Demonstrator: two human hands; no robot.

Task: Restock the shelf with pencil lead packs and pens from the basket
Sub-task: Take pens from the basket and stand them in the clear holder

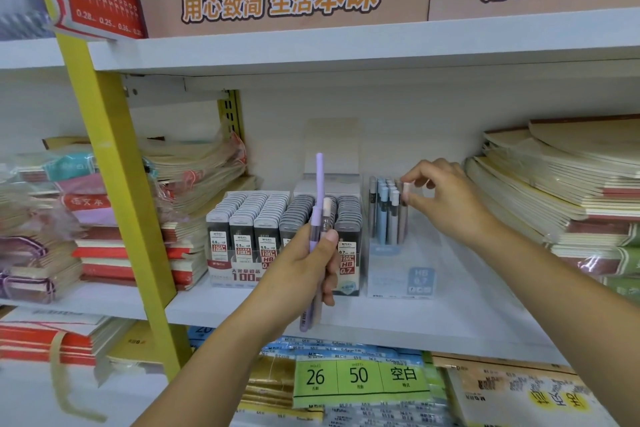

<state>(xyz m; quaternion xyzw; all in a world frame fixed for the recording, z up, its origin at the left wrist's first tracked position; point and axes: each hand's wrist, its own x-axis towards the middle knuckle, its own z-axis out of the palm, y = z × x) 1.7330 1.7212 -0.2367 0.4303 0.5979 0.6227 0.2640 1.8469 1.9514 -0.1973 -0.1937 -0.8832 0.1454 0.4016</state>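
I see the white shelf (450,308) flanked by notebook stacks (568,184) far right and more stacks far left. The lead pack display (277,236) sits mid-shelf, the clear pen holder (398,253) just right of it, its pens upright. My left hand (308,270) is closed around 2 pens (319,191), long axes near vertical, in front of the display. My right hand (446,194) pinches a pale pen (406,194) upright at the holder's right edge.
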